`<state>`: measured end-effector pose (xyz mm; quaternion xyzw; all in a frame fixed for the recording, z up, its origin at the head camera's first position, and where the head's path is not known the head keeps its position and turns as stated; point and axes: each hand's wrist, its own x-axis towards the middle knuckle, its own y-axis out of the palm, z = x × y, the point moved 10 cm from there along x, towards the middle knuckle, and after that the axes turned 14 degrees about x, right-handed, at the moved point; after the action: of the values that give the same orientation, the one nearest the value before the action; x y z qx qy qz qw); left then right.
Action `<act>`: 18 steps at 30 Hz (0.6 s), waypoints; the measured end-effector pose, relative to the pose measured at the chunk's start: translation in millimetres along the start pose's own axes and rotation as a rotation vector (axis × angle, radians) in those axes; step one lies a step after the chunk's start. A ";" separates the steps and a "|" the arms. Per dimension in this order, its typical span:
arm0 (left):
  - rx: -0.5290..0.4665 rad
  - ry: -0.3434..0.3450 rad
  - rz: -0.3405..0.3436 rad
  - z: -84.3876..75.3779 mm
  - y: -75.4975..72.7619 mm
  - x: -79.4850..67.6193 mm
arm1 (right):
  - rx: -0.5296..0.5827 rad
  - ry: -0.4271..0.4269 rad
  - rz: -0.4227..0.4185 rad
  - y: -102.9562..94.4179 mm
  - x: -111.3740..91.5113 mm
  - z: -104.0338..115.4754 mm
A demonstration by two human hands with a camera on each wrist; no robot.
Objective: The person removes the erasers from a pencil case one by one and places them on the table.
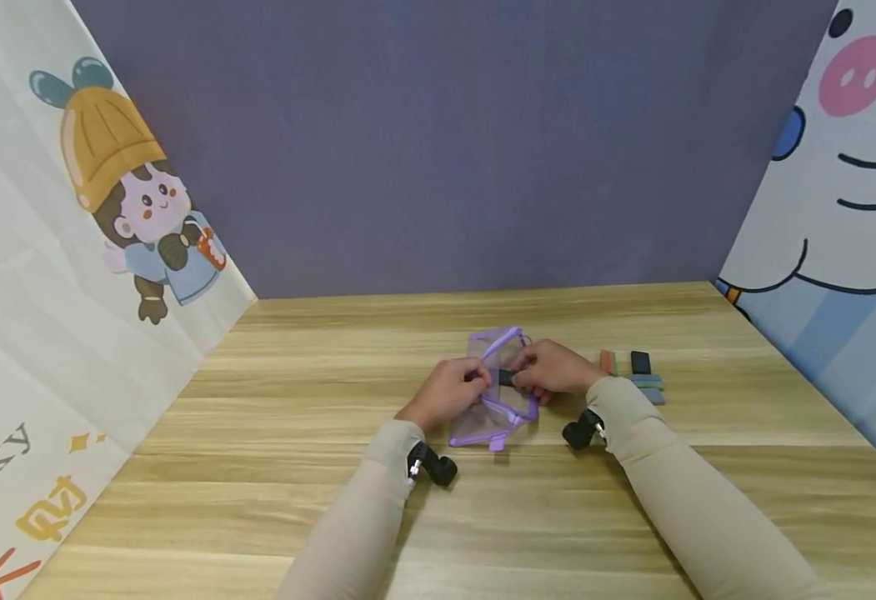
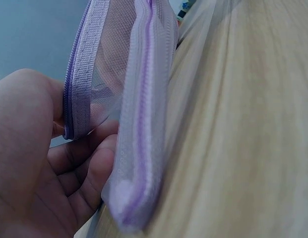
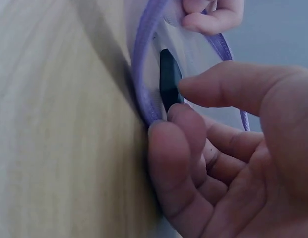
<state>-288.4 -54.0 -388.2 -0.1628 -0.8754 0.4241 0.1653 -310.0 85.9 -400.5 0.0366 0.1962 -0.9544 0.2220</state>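
A purple-trimmed mesh zipper pouch [image 1: 475,438] lies on the table with its mouth spread. My left hand [image 1: 447,388] pinches the zipper edge of the mouth between thumb and fingers, lifting it away from the opposite side; the zipper tape [image 2: 82,74] shows in the left wrist view. Between thumb and fingertips my right hand [image 1: 560,367] holds a small black rectangular block [image 3: 169,79]. In the right wrist view that block is inside the pouch's opening, framed by the purple edges, its lower end covered by my fingers.
Right of my right hand lie an orange piece [image 1: 606,362], another black block [image 1: 640,362] and several blue, green and grey pieces [image 1: 648,385]. A dark panel [image 1: 475,150] rises behind the wooden table [image 1: 295,417]; printed cloths hang at both sides.
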 end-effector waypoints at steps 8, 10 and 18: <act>0.015 -0.002 0.002 0.2 0.5 0.5 | -0.005 0.002 -0.010 -1.7 -2.1 -1.2; 0.020 -0.004 0.001 1.0 0.5 0.7 | -0.012 0.006 -0.011 -1.3 -1.2 -2.0; 0.014 -0.011 0.006 2.2 0.8 0.3 | -0.047 0.032 -0.029 -0.8 3.0 -5.8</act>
<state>-289.5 -54.9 -390.0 -0.1617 -0.8728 0.4317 0.1603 -313.1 87.6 -406.0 0.0437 0.2228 -0.9519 0.2057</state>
